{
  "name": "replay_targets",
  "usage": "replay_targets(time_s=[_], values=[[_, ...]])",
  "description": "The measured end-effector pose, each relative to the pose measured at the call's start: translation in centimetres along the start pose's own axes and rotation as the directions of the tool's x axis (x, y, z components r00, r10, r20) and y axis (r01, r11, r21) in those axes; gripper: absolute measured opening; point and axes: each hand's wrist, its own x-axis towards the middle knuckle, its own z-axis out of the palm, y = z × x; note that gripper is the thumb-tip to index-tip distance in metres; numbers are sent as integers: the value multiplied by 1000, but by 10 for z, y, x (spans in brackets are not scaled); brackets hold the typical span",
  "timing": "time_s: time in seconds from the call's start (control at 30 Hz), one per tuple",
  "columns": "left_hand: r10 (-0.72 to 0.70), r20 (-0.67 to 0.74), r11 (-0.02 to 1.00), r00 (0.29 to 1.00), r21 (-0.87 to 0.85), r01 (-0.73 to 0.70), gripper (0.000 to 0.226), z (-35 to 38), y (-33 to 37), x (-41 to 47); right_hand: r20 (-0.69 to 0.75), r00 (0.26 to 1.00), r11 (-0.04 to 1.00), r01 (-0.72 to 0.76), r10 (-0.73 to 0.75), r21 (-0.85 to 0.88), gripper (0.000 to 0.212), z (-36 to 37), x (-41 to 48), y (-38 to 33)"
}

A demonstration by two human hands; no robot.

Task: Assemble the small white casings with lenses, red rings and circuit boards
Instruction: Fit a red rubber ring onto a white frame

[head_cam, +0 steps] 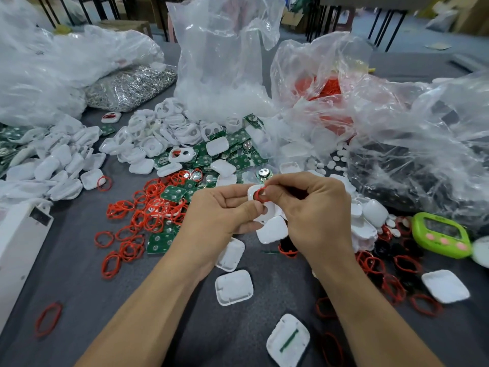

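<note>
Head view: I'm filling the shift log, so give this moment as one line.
step: red ring onto white casing | left hand: holds casing | right hand: pinches ring

Rings [156, 205] L, timer [441, 235] R, bags [219, 62] behind

At my remote station, I saw only part of the white casing [267, 211]: the left hand [219, 215] covered its lower left, and the right hand [312, 215] hid its right side. The red ring [257, 195] showed as a partial loop, its right arc under the right fingertips. The frame's left edge cut off a white device [18, 250], and the right edge cut off a pale round object [482, 251]. The green timer [440, 234] had a display too blurred to read. Crumpled plastic veiled one bag's red contents [326, 87] and another's dark contents [397, 181]. The bagged silvery pieces [132, 86] were too small to identify.
</note>
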Motion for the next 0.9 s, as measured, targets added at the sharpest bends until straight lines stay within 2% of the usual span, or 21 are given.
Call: replay_targets(time_s=[0.23,0.5,0.9], values=[[-22,9,1000,1000,11,22,21,4,-2,-1,1,990,978,141,-142,-156,12,-2,0,2],[-10,-63,1000,998,8,10,30,9,-3,-3,59,953,915,301,-296,-269,14,-4,-3,4],[63,-54,990,997,131,-56,38,6,-2,-6,95,930,868,367,-356,-336,14,-3,-5,2]])
